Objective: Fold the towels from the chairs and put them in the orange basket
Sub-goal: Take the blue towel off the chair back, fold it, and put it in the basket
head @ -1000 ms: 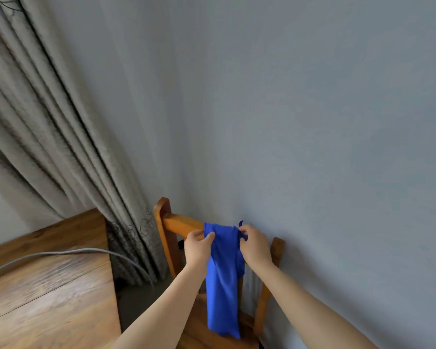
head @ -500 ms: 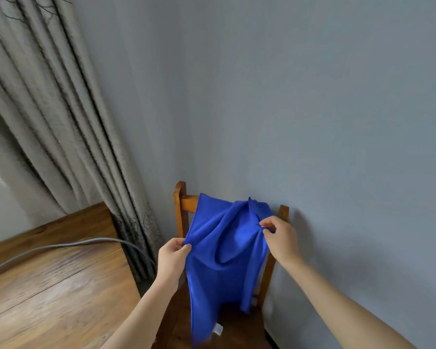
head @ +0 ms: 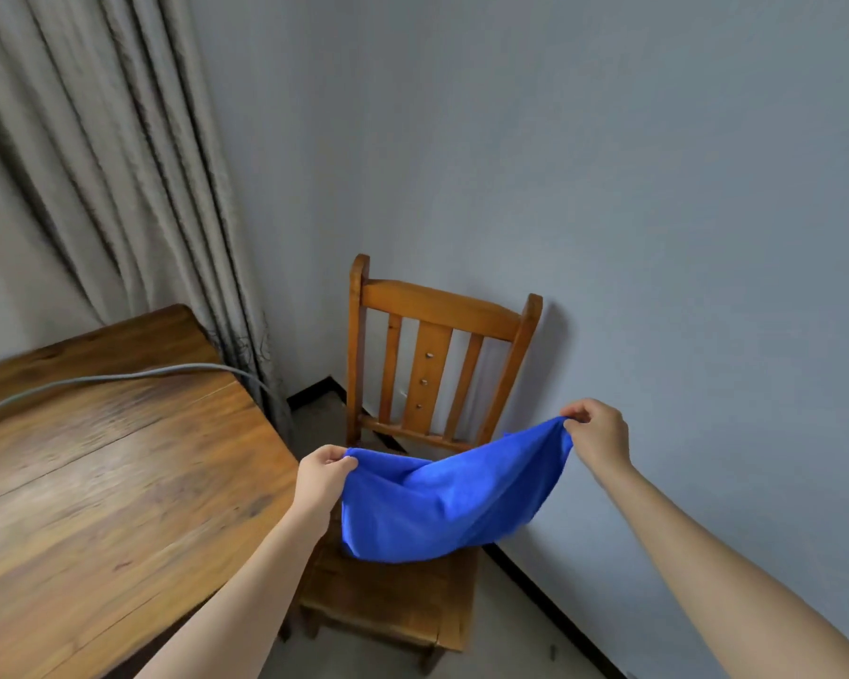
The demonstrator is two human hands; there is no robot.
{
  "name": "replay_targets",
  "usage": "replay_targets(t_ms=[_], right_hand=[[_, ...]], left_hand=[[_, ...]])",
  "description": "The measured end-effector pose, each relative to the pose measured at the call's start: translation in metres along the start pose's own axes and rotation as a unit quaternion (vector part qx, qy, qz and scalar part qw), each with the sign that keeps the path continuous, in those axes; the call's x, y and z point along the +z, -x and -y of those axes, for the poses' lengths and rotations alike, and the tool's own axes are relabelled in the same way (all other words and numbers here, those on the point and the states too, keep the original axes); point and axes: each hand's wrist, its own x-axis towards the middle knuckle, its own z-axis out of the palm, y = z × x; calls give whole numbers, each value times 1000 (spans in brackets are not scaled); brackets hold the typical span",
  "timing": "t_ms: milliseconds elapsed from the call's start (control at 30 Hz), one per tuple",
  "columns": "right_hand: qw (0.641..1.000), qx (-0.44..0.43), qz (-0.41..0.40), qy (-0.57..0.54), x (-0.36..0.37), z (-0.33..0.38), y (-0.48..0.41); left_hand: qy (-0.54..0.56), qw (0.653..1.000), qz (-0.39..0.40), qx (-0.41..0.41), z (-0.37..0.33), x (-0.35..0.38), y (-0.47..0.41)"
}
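Note:
A blue towel [head: 442, 502] hangs spread out in the air above the seat of a wooden chair [head: 437, 316]. My left hand [head: 322, 477] pinches its left top corner. My right hand [head: 596, 433] pinches the right top corner, a little higher. The cloth sags between the two hands and its lower edge droops close to the chair seat. The chair's backrest is bare. The orange basket is not in view.
A wooden table [head: 99, 482] fills the left side, with a grey cable [head: 118, 377] lying across it. Grey curtains [head: 109, 164] hang behind the table. A grey wall [head: 658, 237] runs close behind and to the right of the chair.
The towel has come off the chair's backrest. Both hands have pulled it toward me and apart, so it went from a bunched strip to a spread sheet.

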Motion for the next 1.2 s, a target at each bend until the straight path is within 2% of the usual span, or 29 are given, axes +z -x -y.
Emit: replay_targets(t_ms=[100, 233, 333, 433, 567, 733, 867, 933, 1000, 1100, 1200], right_hand=[[1000, 10, 2, -10, -4, -9, 10], [995, 22, 16, -93, -15, -8, 9], [988, 30, 50, -142, -26, -2, 7], [979, 27, 84, -186, -33, 0, 9], [964, 16, 126, -233, -33, -3, 10], [943, 16, 147, -298, -35, -3, 2], [877, 57, 205, -431, -33, 2, 0], [845, 63, 244, -472, -29, 7, 1], [832, 47, 285, -474, -22, 16, 3], [821, 14, 338, -459, -13, 33, 10], [814, -6, 375, -443, -10, 46, 14]], left_hand=[[21, 999, 22, -14, 10, -4, 10], [92, 994, 52, -30, 13, -11, 20], [135, 988, 36, -62, 9, -14, 20], [138, 982, 17, -130, 7, -7, 19], [73, 973, 74, -207, 10, 5, 25], [18, 974, 50, -219, 4, 17, 29], [-71, 967, 62, -237, 15, 20, 37], [-144, 965, 89, -200, 17, 23, 39], [-194, 968, 109, -121, 13, 32, 40], [-187, 970, 153, 23, -4, 53, 42], [-144, 951, 223, 160, -21, 66, 46]])
